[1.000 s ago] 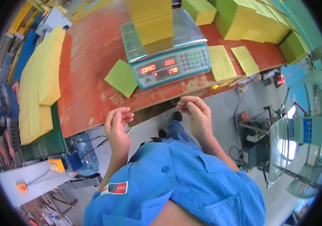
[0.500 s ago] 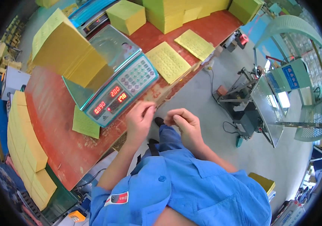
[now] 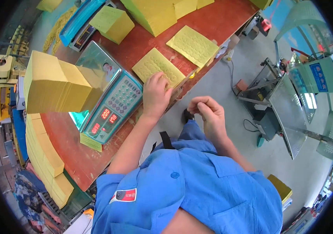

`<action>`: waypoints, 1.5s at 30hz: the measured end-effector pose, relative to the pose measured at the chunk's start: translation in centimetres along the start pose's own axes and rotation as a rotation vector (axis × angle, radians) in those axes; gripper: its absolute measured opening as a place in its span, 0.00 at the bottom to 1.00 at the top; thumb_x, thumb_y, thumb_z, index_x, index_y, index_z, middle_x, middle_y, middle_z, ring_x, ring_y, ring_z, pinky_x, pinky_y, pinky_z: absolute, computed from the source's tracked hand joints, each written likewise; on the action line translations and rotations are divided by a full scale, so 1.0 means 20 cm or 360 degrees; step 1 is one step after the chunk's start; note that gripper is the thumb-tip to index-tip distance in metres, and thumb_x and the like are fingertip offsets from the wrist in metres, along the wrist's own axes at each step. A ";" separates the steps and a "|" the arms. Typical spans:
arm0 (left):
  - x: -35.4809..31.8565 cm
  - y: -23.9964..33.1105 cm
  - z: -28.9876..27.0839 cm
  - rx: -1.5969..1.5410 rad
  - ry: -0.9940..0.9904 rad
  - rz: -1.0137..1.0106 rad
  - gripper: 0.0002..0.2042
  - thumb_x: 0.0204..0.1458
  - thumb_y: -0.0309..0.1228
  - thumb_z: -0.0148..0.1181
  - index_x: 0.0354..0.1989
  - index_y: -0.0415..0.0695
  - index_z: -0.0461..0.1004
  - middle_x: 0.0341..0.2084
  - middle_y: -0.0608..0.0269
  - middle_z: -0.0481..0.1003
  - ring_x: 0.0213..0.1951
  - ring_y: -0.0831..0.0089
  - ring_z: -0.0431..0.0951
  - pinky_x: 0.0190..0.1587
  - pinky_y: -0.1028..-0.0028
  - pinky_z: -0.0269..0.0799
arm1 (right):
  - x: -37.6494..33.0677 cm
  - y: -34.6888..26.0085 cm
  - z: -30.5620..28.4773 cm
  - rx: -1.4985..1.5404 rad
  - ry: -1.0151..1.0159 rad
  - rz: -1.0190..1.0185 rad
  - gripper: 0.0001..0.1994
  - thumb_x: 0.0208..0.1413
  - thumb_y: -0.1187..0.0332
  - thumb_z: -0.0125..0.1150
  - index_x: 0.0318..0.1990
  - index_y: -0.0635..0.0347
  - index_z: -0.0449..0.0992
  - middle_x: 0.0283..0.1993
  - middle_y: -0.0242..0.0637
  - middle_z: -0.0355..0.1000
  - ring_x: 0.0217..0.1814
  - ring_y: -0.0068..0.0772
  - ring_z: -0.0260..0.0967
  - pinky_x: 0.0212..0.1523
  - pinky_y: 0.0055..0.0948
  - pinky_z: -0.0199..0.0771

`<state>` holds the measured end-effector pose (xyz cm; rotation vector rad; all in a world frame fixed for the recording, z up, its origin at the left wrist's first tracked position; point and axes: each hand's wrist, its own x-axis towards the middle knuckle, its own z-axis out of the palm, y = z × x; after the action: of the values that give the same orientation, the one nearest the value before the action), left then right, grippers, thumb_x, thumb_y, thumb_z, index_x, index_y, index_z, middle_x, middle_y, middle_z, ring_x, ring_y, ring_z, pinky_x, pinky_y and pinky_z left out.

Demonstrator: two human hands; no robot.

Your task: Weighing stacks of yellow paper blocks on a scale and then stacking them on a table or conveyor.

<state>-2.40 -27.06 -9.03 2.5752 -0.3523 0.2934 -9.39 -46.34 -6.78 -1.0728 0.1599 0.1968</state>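
My left hand [image 3: 156, 93] is over the near edge of a low stack of yellow embossed paper [image 3: 158, 67]. Its fingers are bent and close together, and whether they grip a sheet is hidden. Out past the table edge, above the floor, my right hand [image 3: 209, 115] has its thumb and fingers pinched. Anything between them is too small to make out. To the left stands a teal electronic scale [image 3: 114, 111] with lit red digits and a keypad, and a tall block of yellow paper [image 3: 53, 84] rests on its pan. A second embossed paper stack [image 3: 193, 46] lies farther along.
The red table [image 3: 73, 154] also carries a cut yellow block [image 3: 112, 24], a larger yellow pile [image 3: 151, 15] and another blue scale [image 3: 81, 25]. Long yellow stacks [image 3: 44, 150] line its left side. A metal-framed machine [image 3: 283, 109] stands on the grey floor at right.
My left hand has moved up and right onto the near paper stack. My right hand has shifted slightly right, still pinched. The whole view has turned, and the scale appears farther left.
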 end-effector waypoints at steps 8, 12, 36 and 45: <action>0.01 0.06 -0.05 0.0032 0.0209 0.0070 0.05 0.45 0.22 0.62 0.28 0.39 0.72 0.47 0.50 0.75 0.55 0.51 0.72 0.57 0.57 0.67 | 0.28 -0.07 -0.13 0.0046 -0.0137 0.0107 0.10 0.64 0.72 0.50 0.46 0.66 0.76 0.38 0.36 0.76 0.40 0.25 0.72 0.42 0.25 0.73; -0.04 0.21 -0.13 0.0079 0.0222 0.0205 0.05 0.43 0.21 0.63 0.28 0.39 0.72 0.47 0.52 0.75 0.55 0.51 0.72 0.57 0.56 0.67 | 0.36 -0.12 -0.15 0.0016 -0.0095 0.0488 0.15 0.65 0.65 0.52 0.53 0.64 0.72 0.45 0.37 0.74 0.40 0.25 0.73 0.38 0.27 0.76; -0.31 -0.13 -1.77 -0.1183 0.0946 -0.0569 0.10 0.58 0.34 0.58 0.28 0.41 0.74 0.22 0.69 0.74 0.24 0.82 0.71 0.29 0.79 0.67 | 0.29 -0.58 1.51 -0.0995 -0.0959 -0.1011 0.14 0.55 0.77 0.60 0.49 0.66 0.75 0.30 0.28 0.69 0.29 0.15 0.60 0.30 0.18 0.63; -0.07 -0.82 -2.09 -0.1009 0.0721 -0.0889 0.10 0.55 0.38 0.61 0.25 0.48 0.74 0.18 0.67 0.74 0.18 0.79 0.71 0.18 0.78 0.63 | 0.68 -0.39 2.11 -0.0832 -0.0926 -0.0684 0.21 0.54 0.73 0.65 0.57 0.62 0.73 0.32 0.26 0.71 0.29 0.16 0.67 0.26 0.20 0.64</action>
<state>-4.64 8.70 18.20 1.8147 0.3831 0.4532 7.15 -11.57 16.67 -1.4921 -0.6747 0.1571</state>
